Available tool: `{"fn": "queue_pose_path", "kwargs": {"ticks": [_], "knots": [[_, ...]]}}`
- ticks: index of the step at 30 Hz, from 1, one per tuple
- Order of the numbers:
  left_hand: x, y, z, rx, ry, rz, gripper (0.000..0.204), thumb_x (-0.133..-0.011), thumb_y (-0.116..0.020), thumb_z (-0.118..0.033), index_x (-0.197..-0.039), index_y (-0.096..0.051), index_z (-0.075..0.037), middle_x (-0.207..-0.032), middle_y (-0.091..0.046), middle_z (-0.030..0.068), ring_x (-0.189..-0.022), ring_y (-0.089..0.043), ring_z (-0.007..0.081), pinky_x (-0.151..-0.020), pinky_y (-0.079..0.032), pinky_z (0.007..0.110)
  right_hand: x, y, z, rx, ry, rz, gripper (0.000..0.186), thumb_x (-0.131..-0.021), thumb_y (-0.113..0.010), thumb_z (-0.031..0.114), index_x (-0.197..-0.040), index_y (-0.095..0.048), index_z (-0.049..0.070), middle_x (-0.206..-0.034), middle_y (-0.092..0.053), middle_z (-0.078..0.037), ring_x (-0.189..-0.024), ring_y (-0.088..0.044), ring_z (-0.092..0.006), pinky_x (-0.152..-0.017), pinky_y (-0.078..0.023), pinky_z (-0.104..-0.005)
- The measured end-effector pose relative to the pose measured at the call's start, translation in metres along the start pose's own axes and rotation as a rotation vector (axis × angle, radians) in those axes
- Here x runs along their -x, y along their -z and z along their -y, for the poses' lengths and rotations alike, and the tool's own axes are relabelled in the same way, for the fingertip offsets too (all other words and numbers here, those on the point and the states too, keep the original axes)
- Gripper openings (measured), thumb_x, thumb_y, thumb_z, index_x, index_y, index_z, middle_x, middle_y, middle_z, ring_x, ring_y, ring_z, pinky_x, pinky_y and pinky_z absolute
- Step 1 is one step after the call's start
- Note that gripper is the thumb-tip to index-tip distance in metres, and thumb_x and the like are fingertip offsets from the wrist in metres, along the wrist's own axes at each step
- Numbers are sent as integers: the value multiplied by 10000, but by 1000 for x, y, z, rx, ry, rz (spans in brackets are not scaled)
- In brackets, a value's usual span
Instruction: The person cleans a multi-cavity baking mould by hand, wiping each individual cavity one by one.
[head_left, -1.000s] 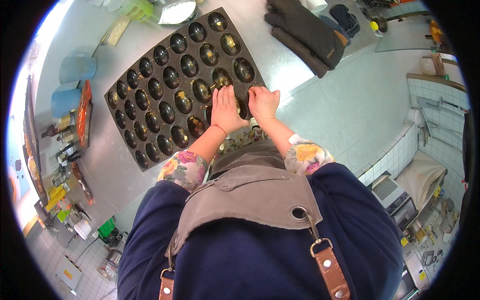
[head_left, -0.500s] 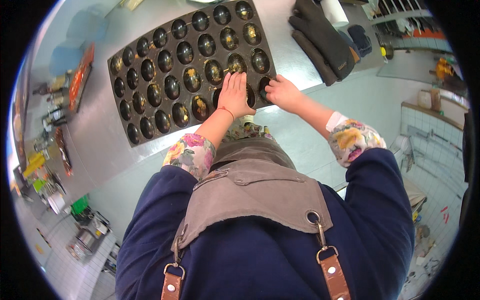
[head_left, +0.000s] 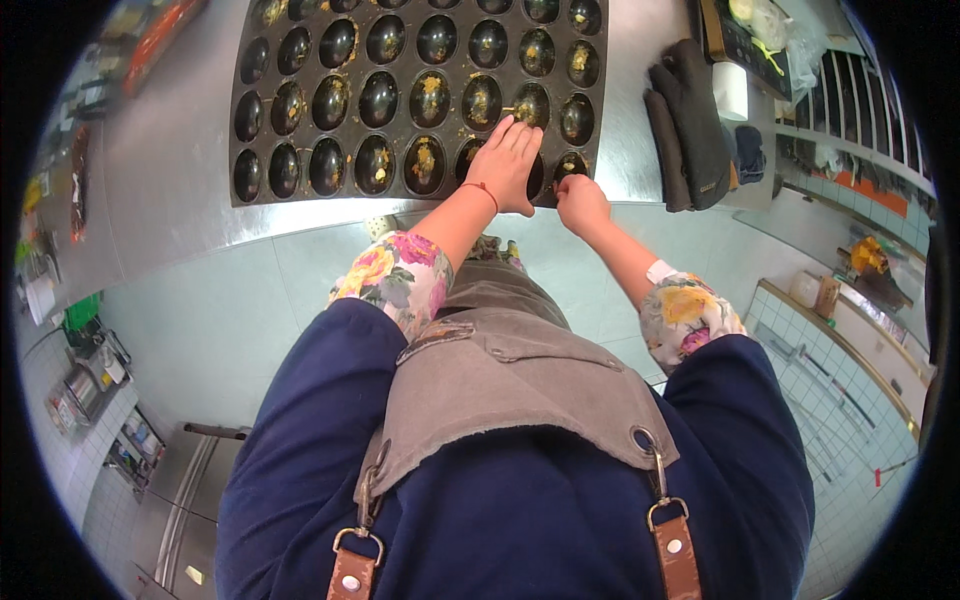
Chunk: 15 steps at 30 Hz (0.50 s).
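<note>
A dark baking mould pan with rows of oval cups lies by the counter's near edge. Yellow crumbs stick in and around several cups. My left hand rests flat over the near rows, its fingers stretched away from me, covering part of the cups below. At the near right corner my right hand is closed, with its fingertips in the corner cup. Those fingertips are mostly hidden, and whatever they may pinch cannot be made out.
Dark oven mitts lie on the steel counter, right of the pan. Beside them stand a white roll and a folded dark blue cloth. A black appliance sits farther back. A long red object lies at the far left.
The whole view has turned, so the pan now appears squarer and farther right. My left hand still lies flat on it. The right hand stays at the same corner cup with its fingers closed.
</note>
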<state>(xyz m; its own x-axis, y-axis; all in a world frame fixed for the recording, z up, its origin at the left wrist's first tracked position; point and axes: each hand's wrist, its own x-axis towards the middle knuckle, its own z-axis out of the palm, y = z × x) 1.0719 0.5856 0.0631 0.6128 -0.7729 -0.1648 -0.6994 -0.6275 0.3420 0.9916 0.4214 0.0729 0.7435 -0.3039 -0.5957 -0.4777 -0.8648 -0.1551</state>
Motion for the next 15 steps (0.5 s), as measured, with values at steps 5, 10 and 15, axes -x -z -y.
{"fn": "queue_pose_path", "kwargs": {"ticks": [5, 10, 15], "knots": [[0, -6, -2, 33, -20, -39, 1192, -543, -831, -508, -1467, -334, 59, -1425, -472, 179, -1416, -363, 283, -1259, -100, 405, -16, -32, -14, -459, -96, -149, 189, -875, -623, 81, -1020, -741, 57, -944, -709, -139, -884, -687, -339, -783, -543, -420], [4, -3, 1, 44, -23, -34, 1202, -564, -817, -537, -1475, -315, 66, -1434, -461, 185, -1418, -369, 280, -1258, -108, 414, 7, -2, -29, 89, 291, -15, 192, -875, -627, 126, -1014, -752, 78, -1046, -662, -47, -920, -667, -280, -765, -535, -433], [4, -10, 5, 4, -29, -27, 1193, -577, -815, -536, -1488, -308, 45, -1464, -447, 177, -1440, -340, 277, -1259, -103, 410, 0, 50, -14, 1086, 975, -2, 158, -781, -651, 216, -865, -776, 170, -1009, -590, -17, -972, -572, -199, -778, -450, -363]]}}
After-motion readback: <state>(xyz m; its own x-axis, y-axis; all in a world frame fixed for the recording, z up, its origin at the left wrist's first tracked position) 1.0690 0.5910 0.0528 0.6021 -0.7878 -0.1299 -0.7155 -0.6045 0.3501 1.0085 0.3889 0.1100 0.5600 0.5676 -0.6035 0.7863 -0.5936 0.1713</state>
